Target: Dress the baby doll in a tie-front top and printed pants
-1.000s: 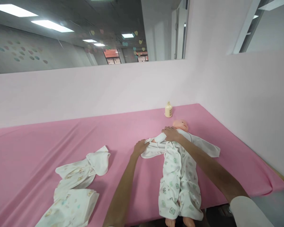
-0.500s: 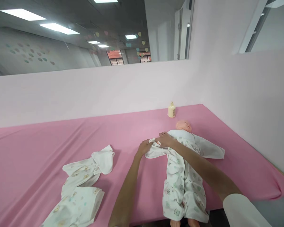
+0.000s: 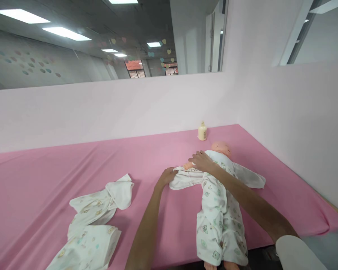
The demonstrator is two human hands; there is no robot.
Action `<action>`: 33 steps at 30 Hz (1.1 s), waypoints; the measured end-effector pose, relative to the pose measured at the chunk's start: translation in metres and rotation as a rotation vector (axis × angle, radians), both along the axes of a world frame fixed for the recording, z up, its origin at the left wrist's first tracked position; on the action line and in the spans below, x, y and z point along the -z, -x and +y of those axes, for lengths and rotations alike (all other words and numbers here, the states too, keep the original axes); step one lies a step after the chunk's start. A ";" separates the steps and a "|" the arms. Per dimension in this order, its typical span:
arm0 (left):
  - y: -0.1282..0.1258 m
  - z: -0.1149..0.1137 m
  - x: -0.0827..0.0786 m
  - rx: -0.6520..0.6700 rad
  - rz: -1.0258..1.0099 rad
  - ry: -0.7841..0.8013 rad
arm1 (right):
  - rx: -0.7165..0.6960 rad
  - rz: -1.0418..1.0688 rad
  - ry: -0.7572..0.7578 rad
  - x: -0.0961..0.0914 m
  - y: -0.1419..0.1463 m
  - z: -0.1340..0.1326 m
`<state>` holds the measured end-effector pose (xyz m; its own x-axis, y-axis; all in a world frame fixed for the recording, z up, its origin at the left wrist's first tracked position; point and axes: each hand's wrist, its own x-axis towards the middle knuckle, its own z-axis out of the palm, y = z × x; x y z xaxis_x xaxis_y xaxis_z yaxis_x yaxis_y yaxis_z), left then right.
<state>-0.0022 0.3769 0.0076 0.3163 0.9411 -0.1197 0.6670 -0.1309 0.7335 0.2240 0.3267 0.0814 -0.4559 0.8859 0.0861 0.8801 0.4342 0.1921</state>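
Doll (image 3: 216, 191) lies face-up-ish on the right part of the pink sheet (image 3: 146, 161), feet at the near edge, one sleeve (image 3: 187, 180) out toward the left hand (image 3: 166, 176). Left hand closed on the sleeve's outer end, fingers pinching fabric. Right hand (image 3: 204, 161) over the doll's arm, fingers loosely curved by the little hand (image 3: 188, 165); can't tell how firmly it grips. Sleeve looks soft, thin, light, floppy, so best pinched at the cuff edge. Doll probably smooth, firmer, fairly light, best held by forearm or trunk
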 end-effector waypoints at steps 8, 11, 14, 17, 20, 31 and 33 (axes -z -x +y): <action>0.002 -0.006 -0.011 0.031 -0.122 0.068 | -0.055 0.109 0.071 0.016 0.021 0.005; 0.001 -0.009 -0.019 0.035 -0.142 0.109 | -0.048 0.132 0.092 0.021 0.036 0.006; 0.002 -0.010 -0.023 -0.020 -0.170 0.188 | -0.040 0.220 0.110 0.016 0.040 -0.001; 0.007 -0.010 -0.025 -0.029 -0.159 0.226 | -0.001 0.544 0.050 0.010 0.012 -0.029; 0.013 -0.009 -0.033 -0.050 -0.090 0.178 | 0.371 0.843 -0.115 0.015 -0.057 -0.078; -0.164 -0.049 -0.085 0.375 0.119 -0.462 | 1.282 0.987 0.010 0.065 -0.215 -0.152; -0.207 -0.056 -0.081 0.581 0.316 -0.543 | 1.268 1.000 0.037 0.067 -0.209 -0.142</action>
